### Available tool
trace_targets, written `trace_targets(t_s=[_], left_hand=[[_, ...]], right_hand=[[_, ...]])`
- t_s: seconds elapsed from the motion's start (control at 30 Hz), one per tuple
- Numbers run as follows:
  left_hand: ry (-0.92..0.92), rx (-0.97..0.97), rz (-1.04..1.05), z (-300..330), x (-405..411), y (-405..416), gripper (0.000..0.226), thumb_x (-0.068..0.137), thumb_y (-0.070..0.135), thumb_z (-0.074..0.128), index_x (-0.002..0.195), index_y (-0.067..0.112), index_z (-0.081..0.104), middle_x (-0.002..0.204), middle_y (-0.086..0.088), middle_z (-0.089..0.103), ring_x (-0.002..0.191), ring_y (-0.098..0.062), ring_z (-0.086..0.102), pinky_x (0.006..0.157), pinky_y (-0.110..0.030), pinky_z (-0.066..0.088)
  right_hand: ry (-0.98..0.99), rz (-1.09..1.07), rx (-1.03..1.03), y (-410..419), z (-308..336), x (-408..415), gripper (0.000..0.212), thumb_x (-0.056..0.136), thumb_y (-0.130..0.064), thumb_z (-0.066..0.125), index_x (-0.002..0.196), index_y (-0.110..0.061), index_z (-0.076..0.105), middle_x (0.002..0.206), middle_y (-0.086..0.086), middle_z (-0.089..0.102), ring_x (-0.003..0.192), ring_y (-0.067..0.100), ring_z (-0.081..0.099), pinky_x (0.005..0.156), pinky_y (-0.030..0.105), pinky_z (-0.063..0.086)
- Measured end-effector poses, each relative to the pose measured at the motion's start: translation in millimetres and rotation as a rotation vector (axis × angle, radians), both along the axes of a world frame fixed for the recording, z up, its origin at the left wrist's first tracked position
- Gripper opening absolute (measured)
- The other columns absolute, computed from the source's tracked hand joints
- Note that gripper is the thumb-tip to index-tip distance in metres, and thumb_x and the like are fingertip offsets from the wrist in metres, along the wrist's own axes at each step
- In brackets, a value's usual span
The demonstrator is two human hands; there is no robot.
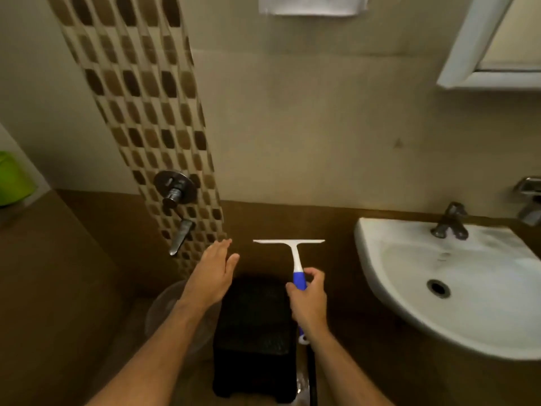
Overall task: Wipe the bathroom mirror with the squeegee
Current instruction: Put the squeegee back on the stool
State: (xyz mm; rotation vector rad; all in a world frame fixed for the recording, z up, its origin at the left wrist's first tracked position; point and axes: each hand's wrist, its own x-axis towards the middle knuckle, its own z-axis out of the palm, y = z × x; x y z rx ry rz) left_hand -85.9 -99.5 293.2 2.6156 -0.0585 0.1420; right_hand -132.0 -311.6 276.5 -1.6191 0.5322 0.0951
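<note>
**Squeegee held upright, away from the mirror**

The wall (292, 127) fills most of the view: pale tile above, a dark brown band below, with a strip of brown mosaic (140, 106) running down its left part. On the right a white sink (409, 303) juts from the wall, its tap (449, 222) at the back edge and its drain visible in the bowl. The mirror (515, 33) sits at the top right corner in a white frame, only partly in view — well apart from both hands. Low in the middle stands a black stool (254, 332), and a clear basin (164, 312) shows dimly at its left side, partly hidden behind the left forearm. A white towel (313, 4) hangs at the top edge, and a green container (13, 180) sits at the far left. A chrome shower valve (175, 187) with its spout below is fixed on the mosaic.

The right hand (307, 300) grasps the squeegee (297, 265) by its blue handle, fingers curled round it; the white blade is level at the top, in front of the brown band, above the stool and left of the sink. The left hand (212, 276) is spread flat — fingers straight, holding nothing — just left of the blade, over the stool's left edge
</note>
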Motion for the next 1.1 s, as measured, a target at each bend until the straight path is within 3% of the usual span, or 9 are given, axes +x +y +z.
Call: trace_targets(t_s=[0.1, 0.2, 0.33, 0.4, 0.5, 0.57, 0.73, 0.93, 1.1], left_hand=[[0.101, 0.026, -0.068, -50, 13, 51, 0.056, 0.099, 0.047, 0.03, 0.147, 0.02, 0.029, 0.153, 0.0, 0.031, 0.143, -0.014, 0.019, 0.116, -0.038, 0.022], [0.158, 0.036, -0.089, -86, 17, 87, 0.056, 0.099, 0.046, 0.031, 0.147, 0.018, 0.03, 0.153, -0.001, 0.03, 0.143, -0.015, 0.018, 0.117, -0.037, 0.02], [0.223, 0.085, -0.139, -129, 17, 111, 0.064, 0.096, 0.054, 0.022, 0.147, 0.016, 0.03, 0.154, -0.003, 0.029, 0.144, -0.017, 0.017, 0.117, -0.037, 0.019], [0.273, 0.089, -0.136, -153, 21, 116, 0.067, 0.094, 0.054, 0.02, 0.148, 0.017, 0.029, 0.155, -0.002, 0.026, 0.144, -0.017, 0.015, 0.117, -0.04, 0.02], [0.328, 0.053, -0.097, -184, 17, 118, 0.067, 0.095, 0.055, 0.02, 0.149, 0.015, 0.026, 0.156, -0.004, 0.023, 0.145, -0.018, 0.012, 0.116, -0.044, 0.02], [0.357, 0.03, -0.089, -203, 18, 118, 0.069, 0.095, 0.057, 0.018, 0.15, 0.017, 0.021, 0.157, -0.003, 0.019, 0.145, -0.018, 0.01, 0.117, -0.044, 0.019], [0.359, 0.02, -0.085, -238, 31, 117, 0.066, 0.095, 0.052, 0.023, 0.15, 0.015, 0.021, 0.157, -0.005, 0.019, 0.145, -0.019, 0.01, 0.117, -0.035, 0.012], [0.376, -0.026, -0.039, -292, 49, 107, 0.067, 0.095, 0.052, 0.023, 0.151, 0.014, 0.018, 0.158, -0.004, 0.017, 0.145, -0.017, 0.009, 0.116, -0.035, 0.014], [0.39, -0.038, -0.049, -340, 44, 97, 0.064, 0.098, 0.051, 0.026, 0.151, 0.016, 0.017, 0.158, -0.003, 0.014, 0.145, -0.015, 0.008, 0.117, -0.034, 0.014]], right_hand=[[0.061, 0.009, -0.03, 46, -41, 12, 0.044, 0.086, -0.011, 0.067, 0.118, -0.03, 0.043, 0.099, 0.003, 0.061, 0.072, 0.017, 0.064, 0.053, 0.023, 0.05], [0.13, -0.021, -0.094, 78, -68, 21, 0.041, 0.084, -0.011, 0.068, 0.114, -0.027, 0.045, 0.096, 0.003, 0.06, 0.074, 0.02, 0.065, 0.055, 0.03, 0.055], [0.202, -0.042, -0.146, 101, -103, 25, 0.04, 0.084, -0.008, 0.066, 0.112, -0.026, 0.045, 0.092, 0.008, 0.062, 0.06, 0.022, 0.062, 0.046, 0.028, 0.05], [0.24, -0.025, -0.205, 108, -127, 30, 0.038, 0.084, -0.011, 0.067, 0.109, -0.028, 0.045, 0.096, 0.01, 0.064, 0.066, 0.026, 0.065, 0.052, 0.034, 0.055], [0.276, 0.002, -0.308, 114, -156, 36, 0.036, 0.079, -0.02, 0.069, 0.107, -0.027, 0.048, 0.097, 0.007, 0.065, 0.08, 0.028, 0.067, 0.072, 0.047, 0.058], [0.285, 0.022, -0.354, 118, -171, 45, 0.035, 0.079, -0.023, 0.07, 0.106, -0.025, 0.049, 0.096, 0.005, 0.066, 0.083, 0.025, 0.066, 0.079, 0.046, 0.055], [0.274, 0.047, -0.447, 124, -207, 72, 0.03, 0.082, -0.025, 0.068, 0.104, -0.021, 0.049, 0.1, 0.006, 0.066, 0.088, 0.024, 0.064, 0.081, 0.039, 0.053], [0.309, 0.176, -0.566, 128, -271, 103, 0.028, 0.091, -0.036, 0.057, 0.113, -0.025, 0.043, 0.106, 0.006, 0.064, 0.089, 0.03, 0.066, 0.083, 0.048, 0.054], [0.308, 0.199, -0.607, 132, -325, 124, 0.031, 0.095, -0.034, 0.053, 0.119, -0.02, 0.041, 0.114, 0.01, 0.06, 0.094, 0.033, 0.066, 0.085, 0.046, 0.054]])
